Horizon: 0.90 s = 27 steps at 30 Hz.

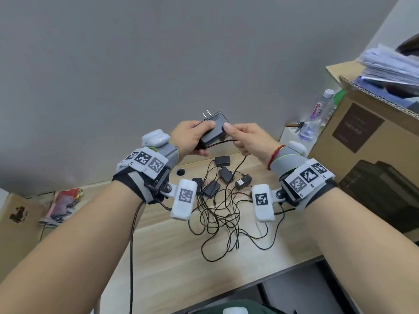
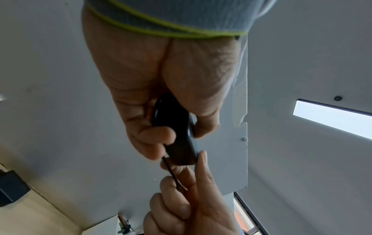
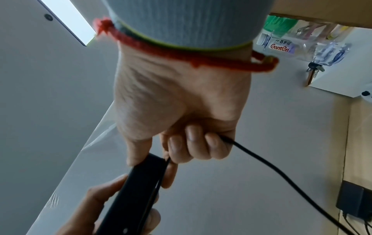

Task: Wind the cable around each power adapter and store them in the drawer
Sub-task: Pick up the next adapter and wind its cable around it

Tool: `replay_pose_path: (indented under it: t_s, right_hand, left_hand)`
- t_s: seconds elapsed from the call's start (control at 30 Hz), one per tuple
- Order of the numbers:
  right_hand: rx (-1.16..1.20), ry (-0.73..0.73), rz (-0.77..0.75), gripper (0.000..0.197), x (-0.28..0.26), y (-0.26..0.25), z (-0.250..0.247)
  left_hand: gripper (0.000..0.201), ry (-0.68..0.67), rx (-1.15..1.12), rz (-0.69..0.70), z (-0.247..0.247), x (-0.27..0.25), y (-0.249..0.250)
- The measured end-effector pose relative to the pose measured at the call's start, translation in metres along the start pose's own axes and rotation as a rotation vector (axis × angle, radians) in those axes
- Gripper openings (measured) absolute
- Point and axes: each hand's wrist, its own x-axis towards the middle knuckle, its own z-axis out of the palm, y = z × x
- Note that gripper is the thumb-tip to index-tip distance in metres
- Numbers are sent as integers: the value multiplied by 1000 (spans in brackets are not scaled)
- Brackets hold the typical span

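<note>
Left hand (image 1: pixel 190 138) gripping power adapter (image 1: pixel 212 129) aloft above tabletop's (image 1: pixel 172 243) far edge, steadying it for winding; right hand (image 1: pixel 248 139) pinching its cable (image 3: pixel 261 160) taut. Other adapters (image 1: pixel 223 175) tangled mid-tabletop

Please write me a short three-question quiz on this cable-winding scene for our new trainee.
1. True or false: the adapter being held is lifted off the desk.
2. Which hand pinches the cable? A) left hand B) right hand C) neither
3. Fill in: the adapter's two metal prongs point ___ from the person.

Key: 1 true; 2 B; 3 away. The left hand grips the adapter body while the right hand's thumb rests on it and its fingers curl round the cable. Other adapters lie in tangled cables on the desk.
</note>
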Motion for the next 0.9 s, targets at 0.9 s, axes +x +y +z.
replay_pose_path:
  t_s: [0.9]
  right_hand:
    - [-103, 37, -48, 34, -1, -1, 6]
  left_hand:
    - [31, -133, -146, -161, -3, -3, 4]
